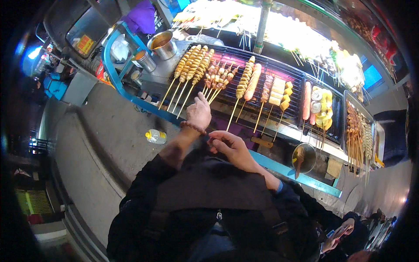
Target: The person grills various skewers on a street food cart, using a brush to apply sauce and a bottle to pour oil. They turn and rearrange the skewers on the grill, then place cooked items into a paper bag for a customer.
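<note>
My left hand (199, 113), with a beaded bracelet at the wrist, reaches over the grill's front edge, its fingers at the stick ends of several meat skewers (218, 77). Whether it grips a stick is hard to tell. Near my chest is my right hand (229, 149), fingers curled and thumb close to them; no held object shows. The charcoal grill (291, 78) glows under its rack. Spiral-cut skewers (196, 64) lie to the left of the meat. Farther right lie another spiral skewer (245, 77), a sausage skewer (253, 82), a meat skewer (267, 87) and cubed skewers (286, 96).
A steel pot (162, 46) and a shaker can (145, 61) stand left of the grill. A tray of skewers (347, 95) is at the right. Below the grill's front are a bowl with a brush (304, 157) and a blue frame rail (294, 175). A plastic bottle (156, 136) is lower left.
</note>
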Available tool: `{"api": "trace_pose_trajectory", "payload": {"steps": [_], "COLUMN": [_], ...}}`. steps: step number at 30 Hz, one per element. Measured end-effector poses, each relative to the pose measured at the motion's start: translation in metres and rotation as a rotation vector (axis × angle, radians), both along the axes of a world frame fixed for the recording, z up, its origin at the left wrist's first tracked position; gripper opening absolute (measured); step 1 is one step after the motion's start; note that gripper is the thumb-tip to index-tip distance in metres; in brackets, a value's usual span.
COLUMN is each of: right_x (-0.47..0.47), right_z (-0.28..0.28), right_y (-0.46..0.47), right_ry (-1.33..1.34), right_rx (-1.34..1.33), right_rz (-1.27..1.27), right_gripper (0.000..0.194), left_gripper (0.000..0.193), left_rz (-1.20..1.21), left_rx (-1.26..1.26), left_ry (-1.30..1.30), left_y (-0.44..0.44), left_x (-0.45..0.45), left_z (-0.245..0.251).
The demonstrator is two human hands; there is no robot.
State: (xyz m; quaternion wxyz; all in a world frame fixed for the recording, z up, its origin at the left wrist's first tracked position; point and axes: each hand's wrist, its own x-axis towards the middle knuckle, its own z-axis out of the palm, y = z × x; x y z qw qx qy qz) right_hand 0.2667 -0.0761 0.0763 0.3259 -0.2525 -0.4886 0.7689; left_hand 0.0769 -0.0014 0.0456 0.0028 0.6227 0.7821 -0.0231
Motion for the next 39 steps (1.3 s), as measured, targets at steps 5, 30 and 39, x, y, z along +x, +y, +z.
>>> {"api": "trace_pose_trajectory", "payload": {"steps": [5,30,39], "right_x": [0.011,-0.020,-0.077], "right_z": [-0.006,-0.012,0.001], "right_y": [0.001,0.001,-0.003], "right_ry": [0.009,-0.181,-0.254], "right_rx": [-0.020,-0.056,-0.067], "right_rz": [-0.003,-0.201,-0.280], "right_gripper": [0.026,0.027,0.027], "left_gripper": [0.045,0.043,0.033], "left_rz": [0.038,0.338,0.118], "left_rx": [0.033,-0.645,-0.742], "left_ry": [0.113,-2.542,-1.799], "left_y": [0.006,0.019,-0.018], "left_x": [0.006,-0.040,-0.073], "left_z": [-0.026,-0.046,-0.017]}}
